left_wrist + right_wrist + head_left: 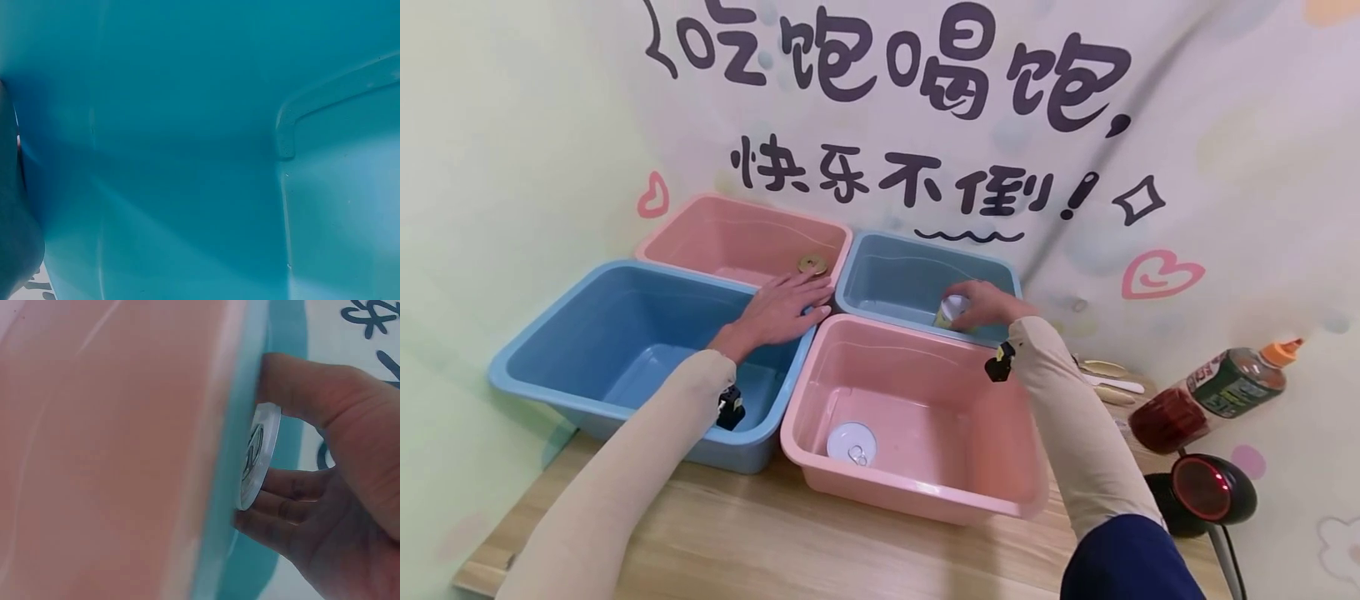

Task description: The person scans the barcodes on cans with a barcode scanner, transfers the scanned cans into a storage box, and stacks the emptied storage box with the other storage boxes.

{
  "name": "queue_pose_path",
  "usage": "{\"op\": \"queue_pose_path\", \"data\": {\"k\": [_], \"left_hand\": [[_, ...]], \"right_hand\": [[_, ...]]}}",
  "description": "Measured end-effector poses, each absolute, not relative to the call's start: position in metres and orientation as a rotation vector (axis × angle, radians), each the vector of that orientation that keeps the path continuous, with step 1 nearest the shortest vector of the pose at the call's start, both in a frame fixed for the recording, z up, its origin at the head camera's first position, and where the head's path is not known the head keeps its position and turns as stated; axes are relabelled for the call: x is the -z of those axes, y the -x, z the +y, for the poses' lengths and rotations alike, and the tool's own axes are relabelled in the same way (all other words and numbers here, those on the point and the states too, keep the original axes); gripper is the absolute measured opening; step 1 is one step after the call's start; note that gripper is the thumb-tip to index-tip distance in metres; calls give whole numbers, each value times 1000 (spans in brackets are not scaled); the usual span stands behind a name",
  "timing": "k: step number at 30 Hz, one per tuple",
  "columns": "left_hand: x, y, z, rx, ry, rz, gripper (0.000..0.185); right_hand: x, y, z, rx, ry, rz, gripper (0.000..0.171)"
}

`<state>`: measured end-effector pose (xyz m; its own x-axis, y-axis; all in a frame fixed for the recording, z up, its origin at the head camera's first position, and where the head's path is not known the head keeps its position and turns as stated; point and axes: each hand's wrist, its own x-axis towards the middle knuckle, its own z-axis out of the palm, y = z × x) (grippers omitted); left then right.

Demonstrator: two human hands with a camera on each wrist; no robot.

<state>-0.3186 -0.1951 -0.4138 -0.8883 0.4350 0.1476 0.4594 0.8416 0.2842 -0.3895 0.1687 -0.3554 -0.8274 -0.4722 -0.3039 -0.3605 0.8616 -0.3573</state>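
Note:
My right hand [983, 304] grips a small can [952, 311] with a silver pull-tab lid over the back blue bin [925, 250]. In the right wrist view, thumb and fingers [281, 509] curl round the can [256, 456], beside the rim where the front pink bin [112, 456] begins. My left hand [786, 307] lies flat with straight fingers where the large blue bin [550, 333] meets the back pink bin [700, 229]. A gold-lidded can [811, 264] sits just beyond its fingertips. The left wrist view shows only the blue bin's inside [187, 156].
Another silver-lidded can [852, 442] stands in the front pink bin [910, 500]. On the wooden table [760, 542] at the right lie a dark sauce bottle [1217, 392], a black barcode scanner [1213, 487] and some cutlery [1108, 379]. A lettered wall stands close behind.

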Motion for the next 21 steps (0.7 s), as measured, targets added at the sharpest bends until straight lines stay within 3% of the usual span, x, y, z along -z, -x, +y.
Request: {"op": "queue_pose_path", "data": {"k": [7,21], "left_hand": [[415,318,-197,463,715,-2943,58],[414,317,-196,466,695,-2957,59]], "right_hand": [[376,398,150,323,699,2630,40],[400,413,126,287,719,2560,38]]}}
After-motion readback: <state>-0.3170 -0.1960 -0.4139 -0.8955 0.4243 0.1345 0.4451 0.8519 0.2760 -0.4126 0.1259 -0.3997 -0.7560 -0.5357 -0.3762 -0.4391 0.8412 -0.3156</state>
